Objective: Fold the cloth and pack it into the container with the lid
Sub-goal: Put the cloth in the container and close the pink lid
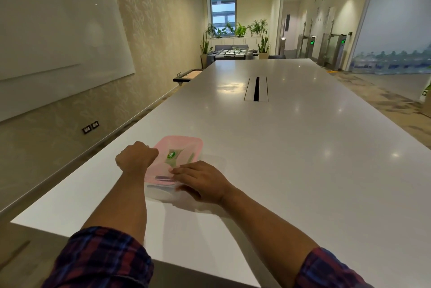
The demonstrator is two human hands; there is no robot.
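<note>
While both hands press its pink lid (179,154), container (163,192) sits between; left hand (136,157) fisted, right hand (203,180) flat.

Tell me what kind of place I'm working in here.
Probably an office meeting room: a long white conference table with a cable slot, a whiteboard on the wall, and entry turnstiles beyond.

Occlusions and unreadable areas at the container

The left hand (136,157) is covering the pink lid's (184,147) left edge; the right hand (203,180) is hiding the container's (158,193) near-right corner. Contents are showing only as a blur, the green label (173,154) being too small to read.
</note>
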